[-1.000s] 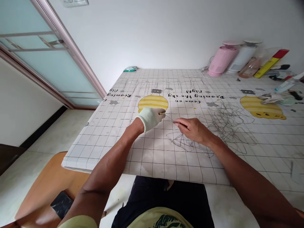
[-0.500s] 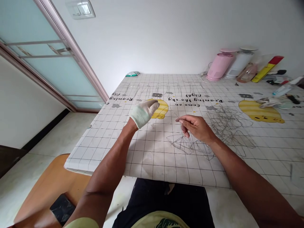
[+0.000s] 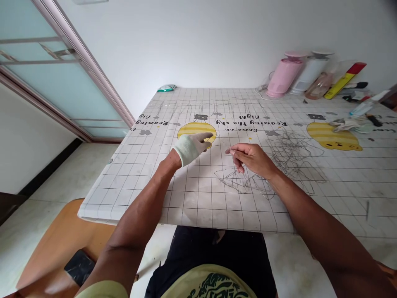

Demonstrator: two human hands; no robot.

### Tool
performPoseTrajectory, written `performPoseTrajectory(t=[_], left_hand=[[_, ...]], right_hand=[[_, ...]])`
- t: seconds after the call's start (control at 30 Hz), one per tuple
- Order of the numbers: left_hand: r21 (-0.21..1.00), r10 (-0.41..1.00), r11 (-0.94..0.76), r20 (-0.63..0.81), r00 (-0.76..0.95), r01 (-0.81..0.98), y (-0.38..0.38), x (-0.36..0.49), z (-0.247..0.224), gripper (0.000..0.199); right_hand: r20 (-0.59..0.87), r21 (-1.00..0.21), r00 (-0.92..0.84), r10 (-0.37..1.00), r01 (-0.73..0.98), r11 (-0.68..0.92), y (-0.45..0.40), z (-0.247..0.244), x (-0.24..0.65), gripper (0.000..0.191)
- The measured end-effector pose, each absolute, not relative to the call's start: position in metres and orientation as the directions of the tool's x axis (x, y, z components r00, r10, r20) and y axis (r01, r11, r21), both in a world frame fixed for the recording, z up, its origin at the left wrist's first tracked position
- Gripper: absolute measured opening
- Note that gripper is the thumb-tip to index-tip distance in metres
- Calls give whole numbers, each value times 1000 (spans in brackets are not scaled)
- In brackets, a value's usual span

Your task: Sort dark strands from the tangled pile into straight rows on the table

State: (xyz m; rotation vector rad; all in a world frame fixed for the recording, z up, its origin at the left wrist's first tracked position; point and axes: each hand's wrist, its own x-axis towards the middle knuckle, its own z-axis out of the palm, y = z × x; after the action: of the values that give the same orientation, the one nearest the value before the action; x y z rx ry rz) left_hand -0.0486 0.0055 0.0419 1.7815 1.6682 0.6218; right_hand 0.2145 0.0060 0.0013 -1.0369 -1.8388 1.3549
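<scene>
My left hand (image 3: 194,145), in a white glove with a pale green cuff, hovers over the yellow striped balloon print on the tablecloth. Its index finger is stretched out and the other fingertips are apart from it; nothing shows between them. To its right, my bare right hand (image 3: 248,158) has thumb and index finger pinched together, the other fingers curled below. Whatever is in that pinch is too fine to make out. Beneath and beside the right hand lie loose loops of thin grey wire (image 3: 237,186), with a denser wire tangle (image 3: 288,159) further right.
Thin wire pieces (image 3: 214,103) lie in a row along the far side of the checked tablecloth (image 3: 198,207). A pink cylinder (image 3: 283,78), a yellow-and-red box (image 3: 344,82), a spray bottle (image 3: 367,105) and a crumpled glove (image 3: 350,124) stand or lie at right. A phone (image 3: 80,267) rests on the wooden seat.
The fingers of my left hand have spread apart and the hand has turned slightly. My right hand keeps its pinch. The whole view has shifted a little.
</scene>
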Motion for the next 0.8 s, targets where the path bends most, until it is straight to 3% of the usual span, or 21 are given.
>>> performPoseTrajectory(t=[0.37, 0.57, 0.8], left_hand=[[734, 990, -34, -66, 122, 678, 8, -51, 34, 40], [735, 994, -79, 9, 107, 673, 8, -45, 31, 35], [903, 958, -121, 215, -191, 413, 13, -65, 42, 41]], right_hand=[[-58, -921, -547, 835, 351, 166, 3, 10, 214, 37], [-58, -941, -530, 846, 312, 132, 5, 7, 217, 38], [72, -922, -422, 904, 319, 222, 3, 4, 214, 40]])
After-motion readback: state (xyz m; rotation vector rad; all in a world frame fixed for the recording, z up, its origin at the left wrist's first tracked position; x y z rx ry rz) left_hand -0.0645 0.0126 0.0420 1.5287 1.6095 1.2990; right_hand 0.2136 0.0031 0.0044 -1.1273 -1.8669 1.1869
